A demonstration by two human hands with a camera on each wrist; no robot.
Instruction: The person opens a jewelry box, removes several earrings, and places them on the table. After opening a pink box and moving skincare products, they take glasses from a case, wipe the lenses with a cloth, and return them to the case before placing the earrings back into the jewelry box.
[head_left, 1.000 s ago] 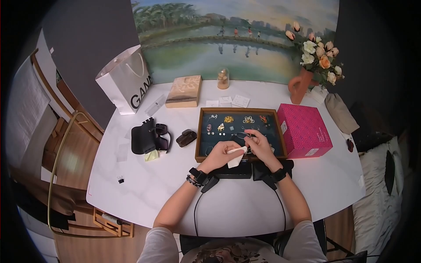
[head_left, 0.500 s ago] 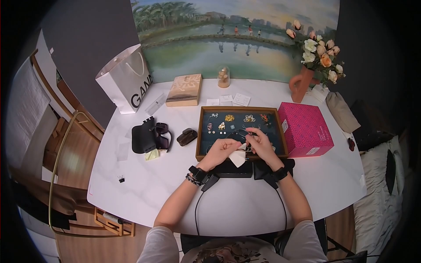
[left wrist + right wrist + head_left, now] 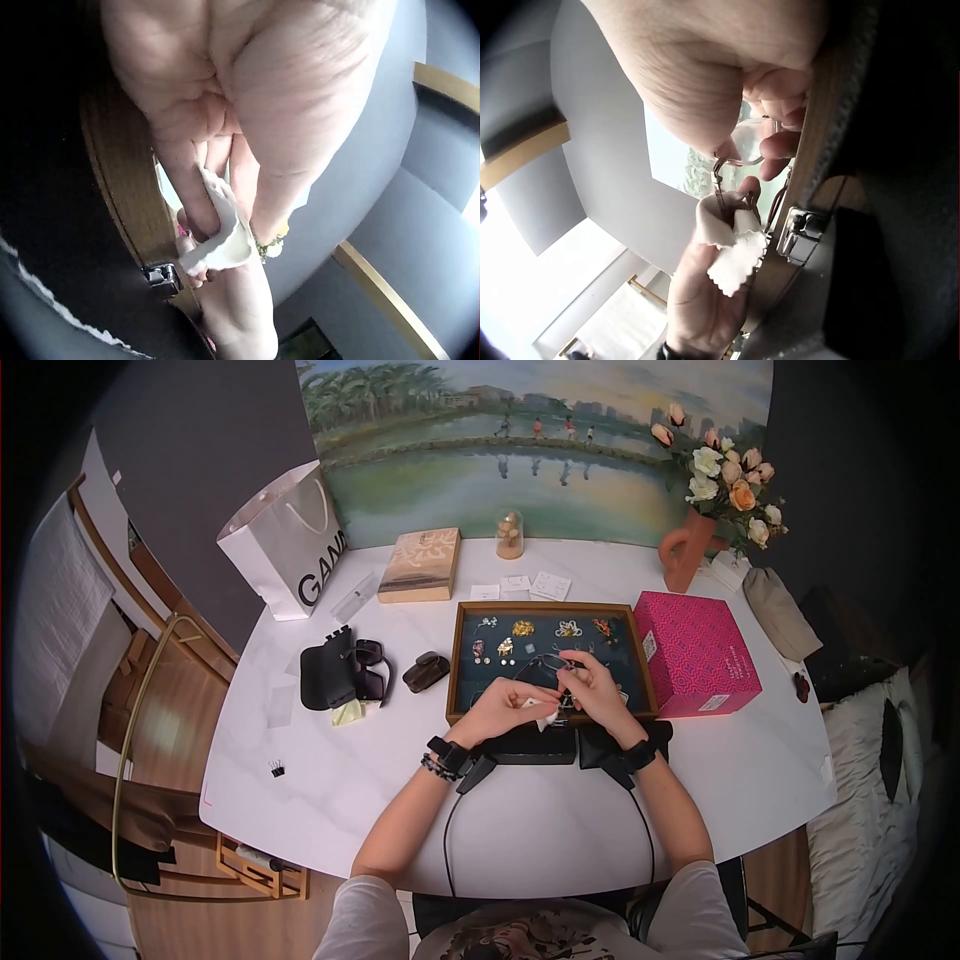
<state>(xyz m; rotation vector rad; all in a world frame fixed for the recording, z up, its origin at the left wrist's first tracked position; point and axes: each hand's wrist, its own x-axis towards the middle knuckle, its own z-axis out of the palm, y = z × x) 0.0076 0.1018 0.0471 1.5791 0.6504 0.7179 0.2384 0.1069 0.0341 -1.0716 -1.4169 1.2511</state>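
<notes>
My left hand (image 3: 503,712) pinches a white cleaning cloth (image 3: 737,262) with a zigzag edge, its loose end hanging below the fingers. In my right hand (image 3: 598,693) is a pair of thin-framed eyeglasses, pinched at the rim; a clear lens (image 3: 748,141) shows between thumb and fingers in the right wrist view. A thin metal part of the frame runs from that lens down to the cloth. Both hands are close together over the near side of a wooden jewelry case (image 3: 455,660) with a dark lining, where earrings and gold pieces (image 3: 523,629) lie in rows.
A pink box (image 3: 695,655) touches the case's right side. Sunglasses (image 3: 370,670), a black case (image 3: 326,678) and a brown hair claw (image 3: 426,673) lie to the left. Behind stand a paper bag (image 3: 280,545), a beige box (image 3: 420,565), a glass dome (image 3: 509,537) and a flower vase (image 3: 684,555).
The left fingers have shifted along the cloth, which hung as a wide flap half a second ago and is now more bunched. The right hand keeps its hold on the eyeglasses in nearly the same place.
</notes>
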